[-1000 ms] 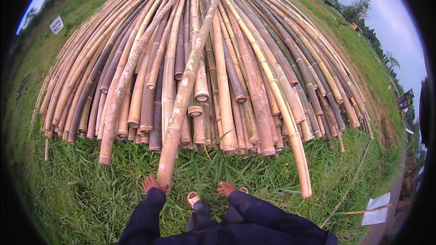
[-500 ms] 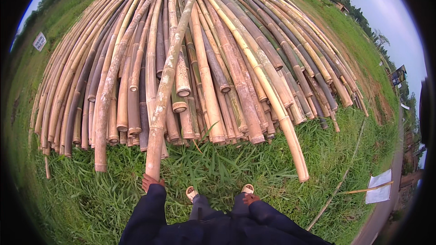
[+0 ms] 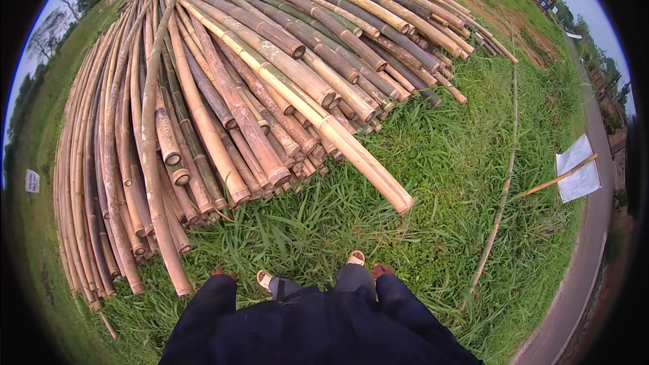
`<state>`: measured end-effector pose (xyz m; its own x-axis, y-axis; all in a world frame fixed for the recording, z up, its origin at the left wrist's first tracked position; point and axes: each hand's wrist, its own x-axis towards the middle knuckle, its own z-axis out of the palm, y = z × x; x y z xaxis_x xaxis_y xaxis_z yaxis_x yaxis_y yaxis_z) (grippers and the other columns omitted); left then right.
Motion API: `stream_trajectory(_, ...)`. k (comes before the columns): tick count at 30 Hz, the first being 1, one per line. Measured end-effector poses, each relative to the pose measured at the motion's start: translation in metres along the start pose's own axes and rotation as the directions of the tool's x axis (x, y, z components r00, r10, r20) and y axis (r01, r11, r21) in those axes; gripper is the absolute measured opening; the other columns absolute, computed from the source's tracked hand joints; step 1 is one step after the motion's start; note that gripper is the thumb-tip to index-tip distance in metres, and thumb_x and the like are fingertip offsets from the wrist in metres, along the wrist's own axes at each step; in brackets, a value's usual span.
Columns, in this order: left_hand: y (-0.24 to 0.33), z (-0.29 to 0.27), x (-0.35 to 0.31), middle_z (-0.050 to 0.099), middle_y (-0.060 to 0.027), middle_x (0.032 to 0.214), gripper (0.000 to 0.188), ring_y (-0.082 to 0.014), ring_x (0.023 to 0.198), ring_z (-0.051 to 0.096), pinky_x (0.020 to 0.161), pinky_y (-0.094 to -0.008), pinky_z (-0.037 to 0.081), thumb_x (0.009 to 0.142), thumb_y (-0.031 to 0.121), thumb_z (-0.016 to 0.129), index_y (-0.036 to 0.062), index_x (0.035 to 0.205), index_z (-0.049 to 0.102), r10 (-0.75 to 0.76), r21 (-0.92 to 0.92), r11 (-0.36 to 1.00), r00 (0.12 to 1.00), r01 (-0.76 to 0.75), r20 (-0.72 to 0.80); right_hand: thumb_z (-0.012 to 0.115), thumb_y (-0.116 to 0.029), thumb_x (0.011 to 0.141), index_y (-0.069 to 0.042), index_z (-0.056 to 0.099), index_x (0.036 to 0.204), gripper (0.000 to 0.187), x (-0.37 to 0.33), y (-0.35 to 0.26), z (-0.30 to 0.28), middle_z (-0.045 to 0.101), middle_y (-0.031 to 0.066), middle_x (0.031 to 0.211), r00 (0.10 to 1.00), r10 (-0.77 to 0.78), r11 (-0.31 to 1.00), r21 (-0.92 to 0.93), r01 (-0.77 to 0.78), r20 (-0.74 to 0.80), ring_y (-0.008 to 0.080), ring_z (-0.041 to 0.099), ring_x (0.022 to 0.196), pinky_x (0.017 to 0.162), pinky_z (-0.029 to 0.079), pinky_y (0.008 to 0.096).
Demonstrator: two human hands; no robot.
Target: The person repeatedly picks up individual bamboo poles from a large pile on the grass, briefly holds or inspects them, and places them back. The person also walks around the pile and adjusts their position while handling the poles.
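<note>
A long, mottled bamboo pole (image 3: 154, 182) lies on top of the pile, its pale cut end jutting out toward me at the lower left. My left hand (image 3: 224, 273) hangs just right of that end, apart from it, with a few fingers showing past the dark sleeve; it looks open and holds nothing. Beside my right foot, my right hand (image 3: 382, 271) hangs low over the grass with loosely bent fingers and nothing visible in it. A yellowish split-looking bamboo pole (image 3: 351, 145) sticks out beyond the others, ahead of my right hand.
The big bamboo pile (image 3: 236, 105) fans out ahead and leftward. Tall grass (image 3: 284, 230) surrounds my sandalled feet. To the right lie a thin pole (image 3: 503, 196) and a white sheet (image 3: 579, 167) on a wooden stick, beside a paved road (image 3: 574, 284). A small white sign (image 3: 32, 181) stands far left.
My left hand has let go of the mottled bamboo pole's end. The view has swung to the right, so the pile sits further left. My right hand still hangs without a hold.
</note>
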<state>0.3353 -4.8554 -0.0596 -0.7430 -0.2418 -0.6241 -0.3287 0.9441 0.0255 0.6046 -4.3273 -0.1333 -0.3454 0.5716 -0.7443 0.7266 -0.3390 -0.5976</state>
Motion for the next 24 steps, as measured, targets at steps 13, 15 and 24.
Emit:
stream_trajectory(13,0.424,0.091,-0.138,0.055,-0.0233,0.127,0.087,-0.032,0.106,0.061,0.084,-0.043,0.051,0.077,0.039,0.078,-0.0001,0.141,0.035,0.577,-0.483,0.762,0.791,-0.432,0.204,0.058,-0.029,0.095,0.001,0.055,0.127,0.044,0.01,0.044,-0.263,0.067,0.0196,0.109,0.94,0.257,0.876,0.465,-0.128,-0.224,0.0272,0.068,0.093,0.077,0.055,0.0393)
stream_trajectory(15,0.465,0.104,-0.134,0.059,-0.0232,0.117,0.087,-0.0287,0.094,0.063,0.076,-0.041,0.052,0.078,0.038,0.078,-0.0021,0.141,0.034,0.553,-0.539,0.751,0.81,-0.383,0.196,0.06,-0.025,0.094,0.003,0.053,0.127,0.044,0.012,0.028,-0.268,0.066,0.0218,0.111,0.962,0.202,0.864,0.496,-0.086,-0.185,0.0288,0.067,0.097,0.081,0.055,0.0388)
stream_trajectory(24,0.603,0.184,-0.065,0.066,-0.0193,0.08,0.078,-0.024,0.06,0.059,0.057,-0.0384,0.049,0.078,0.049,0.075,-0.0107,0.122,0.05,0.32,-0.633,0.76,0.931,-0.143,0.174,0.064,-0.029,0.09,-0.005,0.056,0.127,0.045,0.015,0.005,-0.315,0.069,0.016,0.107,0.942,0.268,0.849,0.512,-0.133,-0.201,0.0264,0.069,0.091,0.07,0.053,0.0356)
